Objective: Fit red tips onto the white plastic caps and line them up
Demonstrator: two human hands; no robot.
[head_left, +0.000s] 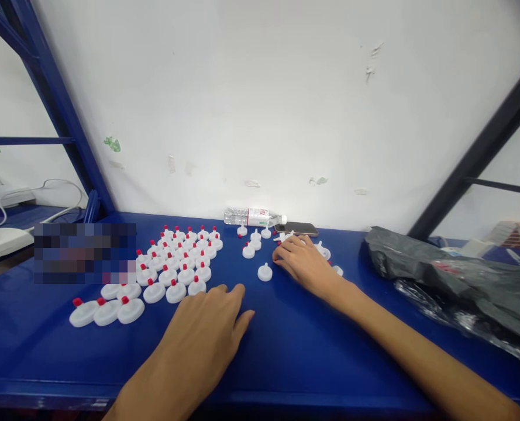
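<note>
My left hand (205,333) hovers over or rests on the front of the blue table, palm down, with thumb and forefinger apart. It looks open and holds nothing that shows. Just beyond it stand rows of white nozzle caps with red tips (176,292). Farther right, my right hand (306,263) reaches over a small heap of white nozzle caps (323,251). Its fingers are bent but loosely spread, and they hide part of the heap. A single white cap without a red tip (265,272) sits left of that hand. A few more white caps (248,252) lie behind it.
A clear water bottle (255,217) lies along the wall, with a phone (297,228) beside it. On the right is a dark grey plastic bag (453,280). Blue metal posts (62,105) frame the blue table (277,362). A blurred patch covers something at left.
</note>
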